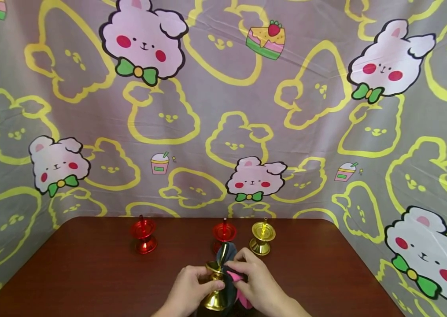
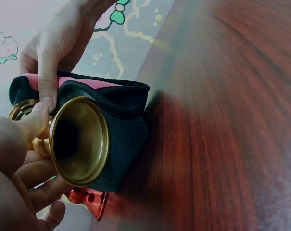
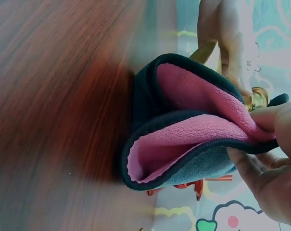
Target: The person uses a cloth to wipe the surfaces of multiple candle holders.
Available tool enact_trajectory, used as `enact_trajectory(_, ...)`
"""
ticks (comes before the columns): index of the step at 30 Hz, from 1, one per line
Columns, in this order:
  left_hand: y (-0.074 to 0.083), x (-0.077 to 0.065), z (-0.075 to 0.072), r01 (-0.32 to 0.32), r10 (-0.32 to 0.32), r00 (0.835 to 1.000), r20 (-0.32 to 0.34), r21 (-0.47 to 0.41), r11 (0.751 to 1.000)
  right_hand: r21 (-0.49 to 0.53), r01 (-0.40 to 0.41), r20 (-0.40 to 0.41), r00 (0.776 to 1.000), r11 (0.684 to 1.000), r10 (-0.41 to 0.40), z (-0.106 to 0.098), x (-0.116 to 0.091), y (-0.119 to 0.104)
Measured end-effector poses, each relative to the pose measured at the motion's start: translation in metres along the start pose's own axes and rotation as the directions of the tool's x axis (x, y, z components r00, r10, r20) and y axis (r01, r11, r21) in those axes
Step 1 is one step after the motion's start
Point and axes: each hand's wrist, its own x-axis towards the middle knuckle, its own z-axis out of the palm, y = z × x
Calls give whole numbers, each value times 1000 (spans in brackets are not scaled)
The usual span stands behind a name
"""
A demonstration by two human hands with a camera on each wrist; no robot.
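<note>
My left hand (image 1: 189, 288) grips a shiny gold candle holder (image 1: 216, 301) by its narrow stem, close to the table's front. In the left wrist view, the holder's hollow flared base (image 2: 85, 142) faces the camera. A two-sided cloth (image 3: 198, 130), dark grey-green outside and pink inside, is folded in the right wrist view. My right hand (image 1: 260, 279) pinches the cloth between thumb and fingers. The dark side lies against the holder's right side and behind its top. The cloth hides part of the holder.
On the brown wooden table (image 1: 100, 281), a red candle holder (image 1: 145, 242) stands back left. Another red candle holder (image 1: 224, 231), partly hidden by the cloth, and a gold one (image 1: 262, 244) stand back centre-right. A patterned curtain (image 1: 207, 145) hangs behind.
</note>
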Motion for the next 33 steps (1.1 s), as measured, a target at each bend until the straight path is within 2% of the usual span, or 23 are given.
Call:
enact_trajectory(6,3,1,0,15,-4,998,-63,170,985,-35,-71,50,996,997,72,0,2,-6)
enact_trajectory(10,5,1,1,20,-1,997,-79,241,970,-71,-79,37,996,994,82,2,2,-9)
enact_trajectory(13,7,0,2,-10,47,993,-106,329,944,-90,-72,12,997,993,73,5,2,-10)
enact_trajectory(18,9,-1,4,-39,122,982,-145,477,878,-123,-52,-38,998,991,47,9,2,-8)
enact_trajectory(20,8,0,4,-50,140,979,-146,497,867,-122,-52,-60,997,991,45,10,2,-7)
enact_trajectory(21,8,0,3,-56,143,979,-143,491,870,-114,-58,-66,997,992,51,11,1,-6)
enact_trajectory(22,8,1,3,-65,147,980,-137,476,877,-105,-65,-70,996,992,58,11,1,-4)
enact_trajectory(24,6,2,1,-84,134,985,-104,384,919,-75,-97,-70,993,992,92,10,2,-1)
enact_trajectory(26,5,3,-2,-75,91,994,-60,232,970,-17,-143,-66,988,990,142,8,3,1)
enact_trajectory(28,3,5,-4,-31,31,999,-12,56,998,45,-187,-70,979,981,189,5,4,4)
enact_trajectory(30,1,5,-6,36,-31,999,37,-115,993,114,-221,-84,969,969,231,4,5,6)
enact_trajectory(33,-1,5,-8,108,-74,990,122,-299,948,185,-215,-110,965,959,238,4,4,8)
